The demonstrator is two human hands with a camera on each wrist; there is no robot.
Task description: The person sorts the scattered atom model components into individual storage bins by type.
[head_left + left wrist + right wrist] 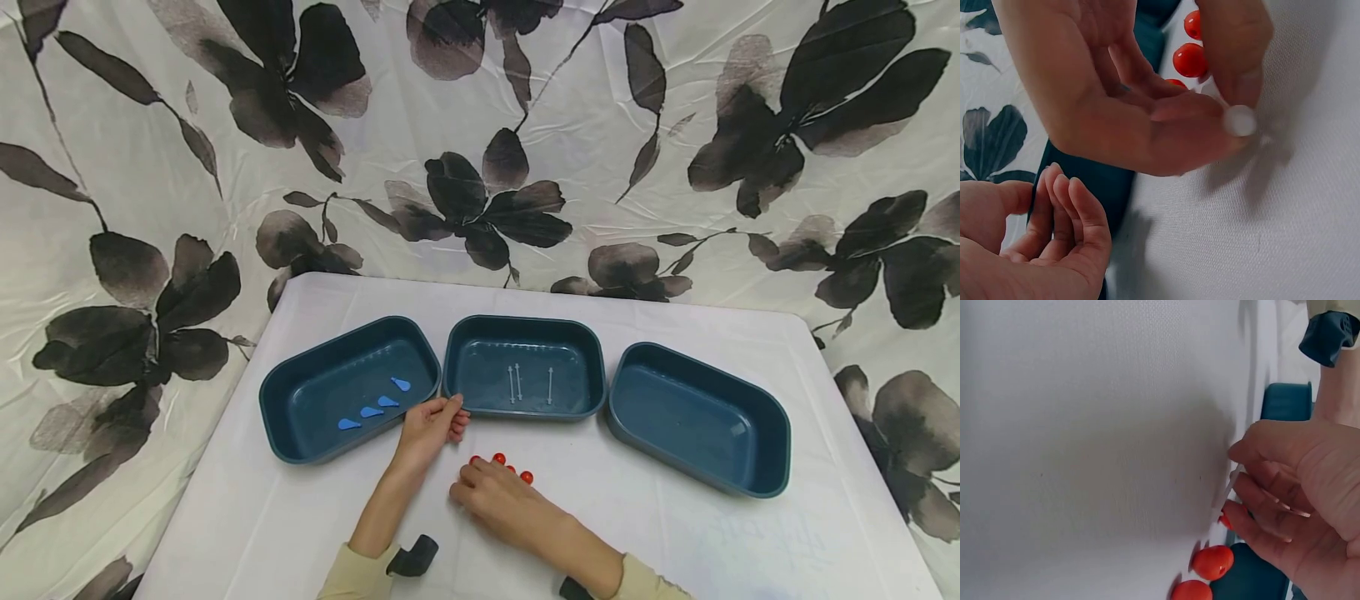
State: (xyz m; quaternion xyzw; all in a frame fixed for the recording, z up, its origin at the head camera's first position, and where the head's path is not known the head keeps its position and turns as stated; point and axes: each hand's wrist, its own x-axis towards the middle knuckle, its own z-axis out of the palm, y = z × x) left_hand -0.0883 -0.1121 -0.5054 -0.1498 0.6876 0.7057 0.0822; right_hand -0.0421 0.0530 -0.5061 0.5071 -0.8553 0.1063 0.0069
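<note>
White stick (1230,487) aslant between right-hand fingers (1257,534); end-on to left-wrist view

Balls (527,477) before the middle tray (480,362)

We log three dark teal trays on a white table (637,517): left tray (307,400) with four blue teardrop pieces (371,412), middle tray (480,375) with three thin pale sticks (550,386), right tray (690,417) angled. We mark the left hand (429,427) at the middle tray's near left corner, contact unclear. We mark the right hand (504,502) partly covering red balls (499,458); flowered cloth (585,150) behind.
</note>
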